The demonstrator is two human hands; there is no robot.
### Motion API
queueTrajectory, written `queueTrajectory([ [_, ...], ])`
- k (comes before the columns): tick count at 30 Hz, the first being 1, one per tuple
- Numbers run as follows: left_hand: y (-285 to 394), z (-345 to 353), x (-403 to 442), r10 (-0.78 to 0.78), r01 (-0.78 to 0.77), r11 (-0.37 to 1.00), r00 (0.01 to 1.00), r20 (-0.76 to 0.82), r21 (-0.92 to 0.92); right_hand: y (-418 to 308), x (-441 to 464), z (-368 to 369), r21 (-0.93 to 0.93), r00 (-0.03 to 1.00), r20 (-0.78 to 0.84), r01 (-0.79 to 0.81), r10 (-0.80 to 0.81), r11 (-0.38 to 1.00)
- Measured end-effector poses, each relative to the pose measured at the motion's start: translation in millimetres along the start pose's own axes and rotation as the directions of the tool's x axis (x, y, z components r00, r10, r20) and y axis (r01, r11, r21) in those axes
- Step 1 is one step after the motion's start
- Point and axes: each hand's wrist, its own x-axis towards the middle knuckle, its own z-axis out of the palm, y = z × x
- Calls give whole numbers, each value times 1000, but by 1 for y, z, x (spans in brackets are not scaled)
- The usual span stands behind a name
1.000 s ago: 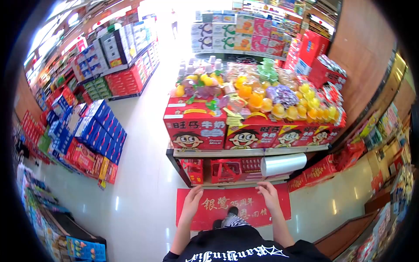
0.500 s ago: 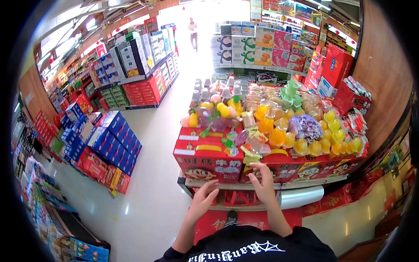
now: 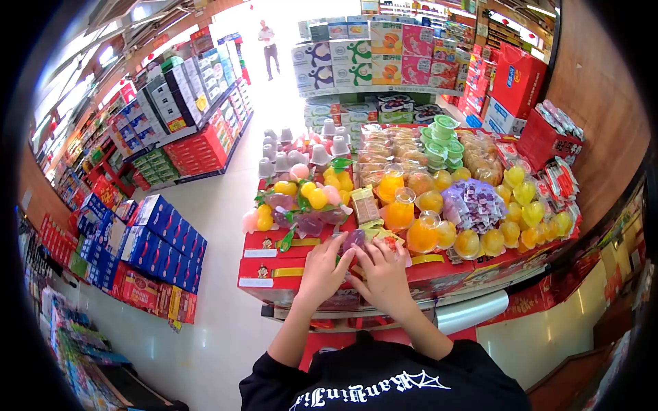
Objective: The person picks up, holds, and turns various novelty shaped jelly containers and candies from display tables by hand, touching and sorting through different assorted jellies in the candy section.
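Both of my hands are close together at the front edge of a display of red milk boxes. My left hand has its fingers bent over a small purple item; what they grip, if anything, is hidden. Beside it, my right hand rests with fingers spread over small packets at the edge. Purple and yellow fruit-shaped jellies lie to the left. Orange jelly jars, a bag of purple-wrapped sweets and round yellow jellies lie to the right. Green cups are stacked farther back.
A roll of clear film hangs under the display's front edge. Blue cartons are piled at the left, and shelves of boxes stand behind them. A person stands in the bright aisle. A wooden panel rises at the right.
The display is nearer. Both hands have moved forward from in front of the boxes onto the items along its front edge, and have come closer together.
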Motion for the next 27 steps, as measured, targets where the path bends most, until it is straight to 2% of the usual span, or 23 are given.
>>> queueTrajectory([
  [6,-8,-3,12,9,-1,998,994,108,-70,-1,8,8,7,999,35,-41,41,999],
  [8,-15,-3,14,24,-11,994,993,120,-110,0,11,11,87,999,37,-40,37,995],
  [10,-19,-1,16,-117,196,892,971,210,-407,-4,14,7,62,997,47,-57,54,996],
  [11,-21,0,18,-103,191,890,969,225,-415,-8,15,3,49,996,62,-59,56,997],
  [13,-24,0,19,-47,176,675,980,196,-717,-18,21,-4,17,995,63,-85,84,996],
  [15,-21,-8,18,-16,162,623,981,195,-765,-29,27,-9,-18,994,48,-97,98,995],
  [16,-20,-15,17,-7,151,570,984,179,-807,-35,28,-10,60,993,34,-112,110,992],
  [18,-19,-29,14,29,113,558,988,155,-822,-49,31,-14,249,990,43,-138,131,959],
  [19,-18,-36,11,47,88,548,990,136,-832,-57,30,-13,235,989,42,-151,145,960],
  [21,-17,-52,5,98,98,501,981,169,-860,-72,24,-8,485,983,-3,-159,183,860],
  [22,-18,-58,3,206,-22,564,972,115,-825,-78,20,-7,555,983,-3,-151,184,818],
  [23,-20,-61,1,319,-148,606,945,68,-781,-85,15,-3,544,977,-11,-172,212,821],
  [25,-21,-61,-4,410,-174,587,906,104,-791,-100,1,5,846,926,-46,-163,375,507],
  [27,-13,-60,-13,478,-156,497,870,119,-853,-109,-14,7,858,898,-72,-167,434,486],
])
